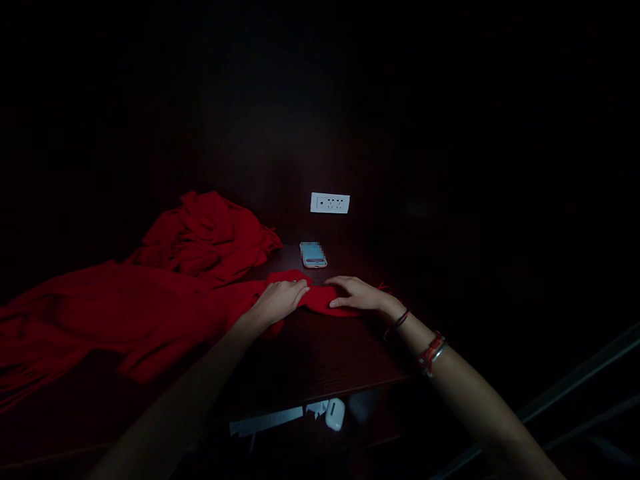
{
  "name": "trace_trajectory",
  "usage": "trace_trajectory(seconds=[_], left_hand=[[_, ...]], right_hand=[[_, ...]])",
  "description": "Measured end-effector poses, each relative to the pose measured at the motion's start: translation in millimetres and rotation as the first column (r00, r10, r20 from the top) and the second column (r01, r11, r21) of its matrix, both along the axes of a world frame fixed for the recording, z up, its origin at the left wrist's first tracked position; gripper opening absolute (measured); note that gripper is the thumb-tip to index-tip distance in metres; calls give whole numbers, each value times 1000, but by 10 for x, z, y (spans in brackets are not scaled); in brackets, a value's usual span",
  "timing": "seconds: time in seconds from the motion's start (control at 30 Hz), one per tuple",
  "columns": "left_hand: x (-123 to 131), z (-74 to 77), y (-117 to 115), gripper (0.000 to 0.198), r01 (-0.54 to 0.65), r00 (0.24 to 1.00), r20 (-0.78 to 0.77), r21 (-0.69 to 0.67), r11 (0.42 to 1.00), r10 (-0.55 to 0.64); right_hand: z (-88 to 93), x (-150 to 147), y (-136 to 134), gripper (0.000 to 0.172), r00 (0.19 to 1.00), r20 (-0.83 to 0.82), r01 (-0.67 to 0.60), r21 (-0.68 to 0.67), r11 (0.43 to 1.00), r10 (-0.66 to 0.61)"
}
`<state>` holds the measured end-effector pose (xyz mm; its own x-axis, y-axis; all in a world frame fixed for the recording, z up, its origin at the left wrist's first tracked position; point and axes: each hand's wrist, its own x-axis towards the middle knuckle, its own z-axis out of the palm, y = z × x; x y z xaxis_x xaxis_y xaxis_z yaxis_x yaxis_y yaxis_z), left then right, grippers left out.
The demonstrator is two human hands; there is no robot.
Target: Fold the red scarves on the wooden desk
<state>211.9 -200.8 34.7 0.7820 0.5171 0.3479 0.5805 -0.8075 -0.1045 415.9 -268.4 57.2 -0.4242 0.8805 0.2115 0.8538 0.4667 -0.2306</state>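
Note:
A long red scarf (150,303) with fringed ends lies across a dark wooden desk, running from the far left to the middle. My left hand (281,299), a ring on one finger, is closed on a narrow, bunched part of it. Just to the right, my right hand (356,293) rests over the scarf's right end, thumb and fingers apart. Bracelets circle the right wrist and forearm. Behind the long stretch sits a crumpled heap of red cloth (205,230); whether it is one piece with the scarf I cannot tell.
A lit phone (313,255) lies on the desk beyond my hands. On the back panel is a white power socket (330,203). Below the desk's front edge are a white earbud case (335,414) and some papers (267,421). The surroundings are very dark.

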Motion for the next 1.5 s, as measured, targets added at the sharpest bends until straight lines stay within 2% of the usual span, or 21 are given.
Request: trace_trajectory(seconds=[0.1, 0.13, 0.33, 0.53, 0.6, 0.63, 0.7, 0.8, 0.9, 1.1, 1.17, 1.27, 1.37, 1.5], left_hand=[[-20, 19, 22, 33, -8, 1000, -6, 33, 999, 8], [-25, 23, 30, 33, -20, 1000, -3, 36, 999, 20], [-18, 1, 54, 31, -77, 996, 52, -6, 997, 77], [-25, -43, 94, 31, -174, 983, 54, 0, 985, 174], [-39, -40, 114, 31, -187, 981, 50, 19, 982, 186], [-46, -35, 122, 31, -190, 981, 48, 30, 981, 189], [-56, -22, 132, 31, -187, 982, 42, 45, 981, 185], [-64, -8, 142, 31, -179, 983, 35, 46, 983, 178], [-67, -11, 153, 32, -173, 985, 31, 46, 984, 172], [-59, -36, 148, 31, -144, 989, 1, 71, 987, 145], [-59, -38, 139, 31, -130, 991, -5, 82, 988, 131], [-62, -24, 129, 31, -115, 993, 8, 84, 990, 115], [-66, 1, 120, 31, -102, 995, 12, 76, 992, 101], [-70, 14, 105, 31, -88, 996, 17, 76, 993, 87]], right_hand=[[-62, -86, 118, 24, 1000, -2, 12, 17, 1000, -12], [-71, -93, 146, 21, 1000, -3, 22, 32, 999, -22], [-83, -66, 262, 23, 997, 40, 61, 139, 988, -68], [-140, 58, 320, 26, 995, -100, 2, 21, 1000, 0], [-157, 120, 293, 32, 993, -118, 12, -5, 1000, -12], [-161, 147, 276, 30, 994, -106, 21, -8, 1000, -22], [-158, 183, 243, 26, 998, -57, 42, 21, 999, -41], [-139, 202, 216, 30, 997, 2, 76, 103, 992, -77], [-129, 205, 211, 32, 996, 29, 84, 118, 989, -88], [-164, 113, 215, 33, 997, -81, -6, 140, 990, 18], [-189, 56, 231, 35, 994, -112, 10, 128, 992, 5], [-220, 12, 258, 22, 995, -100, 13, 88, 996, -4], [-234, 32, 263, 23, 994, -105, -2, 91, 996, 12], [-232, 77, 239, 21, 997, -64, -35, 21, 999, 36]])
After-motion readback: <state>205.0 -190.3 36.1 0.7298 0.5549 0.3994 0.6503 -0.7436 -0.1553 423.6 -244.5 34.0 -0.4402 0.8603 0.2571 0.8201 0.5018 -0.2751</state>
